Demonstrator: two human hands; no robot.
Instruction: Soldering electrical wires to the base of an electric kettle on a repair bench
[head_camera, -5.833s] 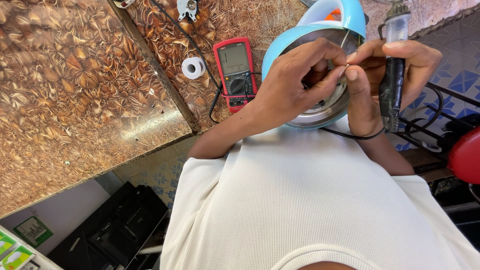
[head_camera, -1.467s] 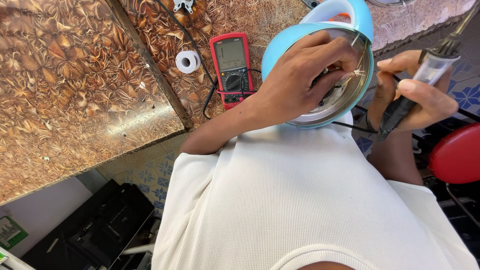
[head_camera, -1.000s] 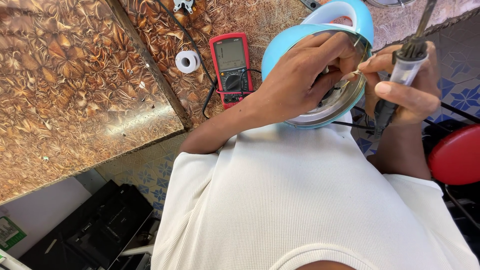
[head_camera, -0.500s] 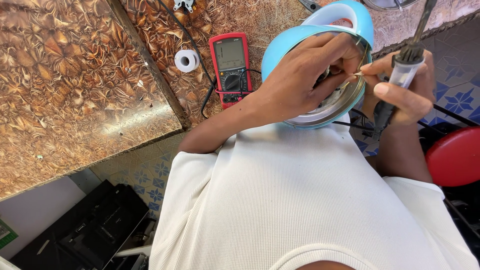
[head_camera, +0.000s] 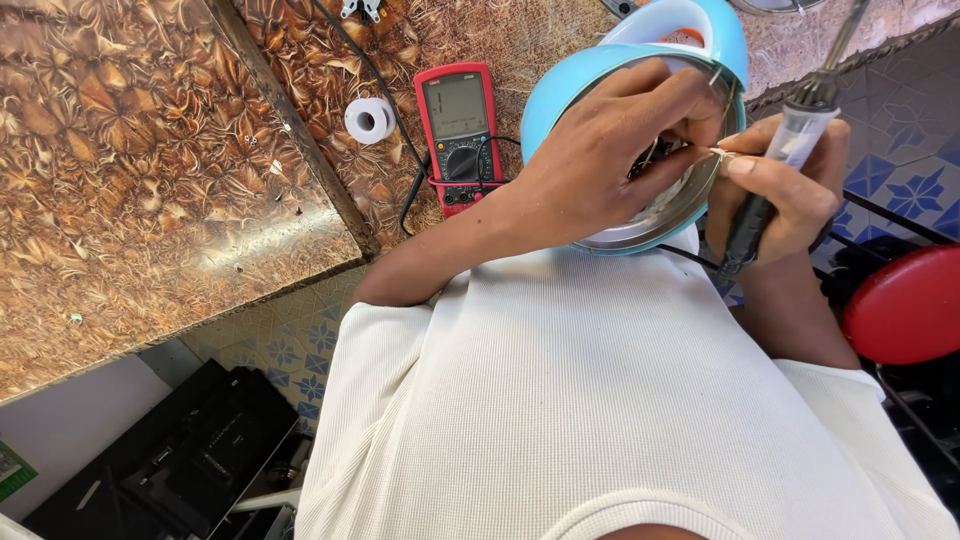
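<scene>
A right hand clenched around the dark handle of a soldering iron, its thumb and forefinger also pinching a thin wire end, meets a left hand whose fingertips are pressed into the open underside of a light-blue electric kettle held against the person's white ribbed shirt; whether those left fingers grip a wire or merely steady a part cannot be told. The iron's tip points away toward one o'clock, out of frame, so the work appears to be at the stage of positioning a lead inside the kettle base, ahead of any joint being heated. The next move would seem to call for turning the tip down to the contact while the left fingers keep the lead in place, clear of the hot metal. At nine o'clock from the kettle, a red multimeter lies on the brown patterned counter, a white reel just beyond it; a red stool seat sits at four o'clock.
</scene>
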